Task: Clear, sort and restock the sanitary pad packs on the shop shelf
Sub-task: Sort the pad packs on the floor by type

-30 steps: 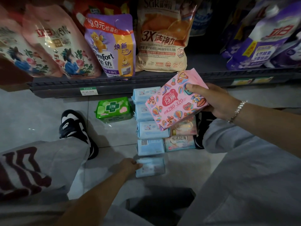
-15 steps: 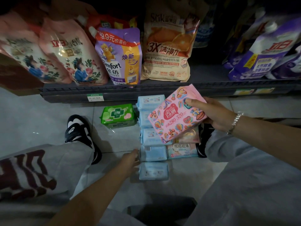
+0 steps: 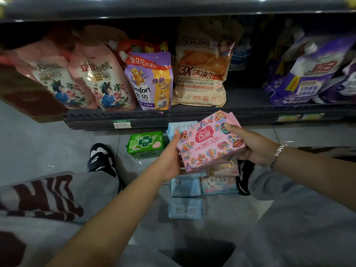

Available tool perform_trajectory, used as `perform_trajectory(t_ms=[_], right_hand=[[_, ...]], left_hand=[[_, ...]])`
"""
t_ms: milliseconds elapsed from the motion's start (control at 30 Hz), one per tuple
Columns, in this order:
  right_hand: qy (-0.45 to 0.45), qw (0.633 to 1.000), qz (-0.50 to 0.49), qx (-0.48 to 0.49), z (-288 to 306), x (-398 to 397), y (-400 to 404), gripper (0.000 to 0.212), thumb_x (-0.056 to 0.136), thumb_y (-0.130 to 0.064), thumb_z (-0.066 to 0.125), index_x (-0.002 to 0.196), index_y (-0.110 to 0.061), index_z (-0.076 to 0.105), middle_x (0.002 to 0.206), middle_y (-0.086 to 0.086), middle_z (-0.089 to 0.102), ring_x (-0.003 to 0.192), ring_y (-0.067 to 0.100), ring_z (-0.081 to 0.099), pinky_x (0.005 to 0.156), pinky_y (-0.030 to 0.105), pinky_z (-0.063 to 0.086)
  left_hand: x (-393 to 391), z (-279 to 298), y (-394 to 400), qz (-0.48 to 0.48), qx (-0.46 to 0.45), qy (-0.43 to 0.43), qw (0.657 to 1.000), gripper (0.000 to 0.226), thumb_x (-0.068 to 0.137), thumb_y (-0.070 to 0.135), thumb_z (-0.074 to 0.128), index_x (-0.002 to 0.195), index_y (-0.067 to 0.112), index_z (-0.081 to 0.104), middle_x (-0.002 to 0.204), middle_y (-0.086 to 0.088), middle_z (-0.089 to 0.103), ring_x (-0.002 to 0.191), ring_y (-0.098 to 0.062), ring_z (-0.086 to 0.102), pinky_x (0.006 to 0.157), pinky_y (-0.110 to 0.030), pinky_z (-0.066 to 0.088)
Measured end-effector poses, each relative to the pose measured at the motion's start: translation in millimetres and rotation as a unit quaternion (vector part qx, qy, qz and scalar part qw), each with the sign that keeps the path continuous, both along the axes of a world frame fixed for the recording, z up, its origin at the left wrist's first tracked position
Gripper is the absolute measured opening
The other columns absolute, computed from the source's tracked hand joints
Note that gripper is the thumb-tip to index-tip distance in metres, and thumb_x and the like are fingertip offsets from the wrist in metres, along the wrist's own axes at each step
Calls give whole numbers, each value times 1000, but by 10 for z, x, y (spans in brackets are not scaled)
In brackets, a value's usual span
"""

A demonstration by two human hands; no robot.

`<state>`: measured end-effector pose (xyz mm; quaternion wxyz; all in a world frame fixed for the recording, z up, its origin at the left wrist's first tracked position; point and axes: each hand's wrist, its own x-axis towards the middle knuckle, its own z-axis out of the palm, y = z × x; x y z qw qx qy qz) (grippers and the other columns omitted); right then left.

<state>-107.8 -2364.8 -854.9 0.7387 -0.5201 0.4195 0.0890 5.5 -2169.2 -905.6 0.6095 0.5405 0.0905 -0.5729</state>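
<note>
Left hand [image 3: 170, 162] has risen from the pale blue pad packs [image 3: 185, 186] on the tiled floor [image 3: 48, 151] and now grips the left edge of the pink patterned plastic pad pack [image 3: 209, 142]. Right hand [image 3: 250, 146] grips its right side, thumb on top. Pack is held above the floor stack, below the dark metal shelf [image 3: 192, 114]. Green pad pack [image 3: 146, 144] lies just left.
</note>
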Motion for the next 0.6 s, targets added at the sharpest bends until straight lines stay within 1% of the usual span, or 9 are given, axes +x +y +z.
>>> perform_trajectory(t_ms=[67,133,200,267,333,400,467,500,600], right_hand=[[4,999,3,33,25,52,19,26,86,-40,64,98,-16,68,90,7,76,73,17,73,61,31,61],[1,998,17,60,34,135,77,29,85,-43,62,96,-17,69,91,6,76,72,16,73,60,33,60],[-8,997,33,75,26,251,153,33,77,-44,64,96,-18,69,91,6,76,73,16,73,65,33,61],[-13,995,60,73,35,398,229,36,71,-43,67,97,-18,69,94,6,76,76,16,73,75,33,59],[-14,992,96,77,43,574,288,35,71,-40,69,98,-17,69,99,7,75,82,18,72,87,37,54],[-7,988,140,60,42,759,347,38,69,-41,69,99,-17,68,101,6,74,88,20,69,99,43,46],[8,981,194,25,18,941,432,45,67,-47,68,103,-19,65,100,5,74,89,20,67,97,48,45],[11,975,222,12,4,1033,493,49,67,-48,67,107,-20,63,102,5,73,89,22,67,95,49,45],[-8,959,282,-3,-87,1316,699,56,76,-42,63,126,-21,53,117,8,69,108,32,64,99,56,43]], left_hand=[[50,68,48,-2,-22,-17,1000,60,83,66,43,122,24,61,113,-2,71,102,-21,67,91,-44,52],[119,118,119,23,-27,-26,999,40,92,51,48,114,21,62,100,0,74,85,-15,72,72,-34,58],[248,150,213,33,-19,-42,998,31,93,45,52,106,20,65,93,0,75,78,-13,72,66,-30,57],[427,195,345,36,-10,-61,997,35,86,48,57,106,20,66,96,-2,76,83,-16,72,74,-34,56],[641,208,503,33,-10,-62,997,54,76,58,56,112,19,65,109,-7,72,97,-24,69,85,-41,54],[804,242,679,6,1,-63,998,64,71,68,47,111,21,65,110,-8,72,98,-26,68,86,-45,53],[933,236,864,-23,20,-52,998,70,68,74,40,107,21,66,107,-8,73,94,-27,70,81,-49,53],[986,229,956,-30,19,-38,999,75,67,76,37,109,21,66,111,-11,71,97,-30,68,82,-52,52],[1120,168,1194,-21,16,-10,1000,84,71,78,28,119,19,63,119,-15,67,105,-36,65,87,-60,49]])
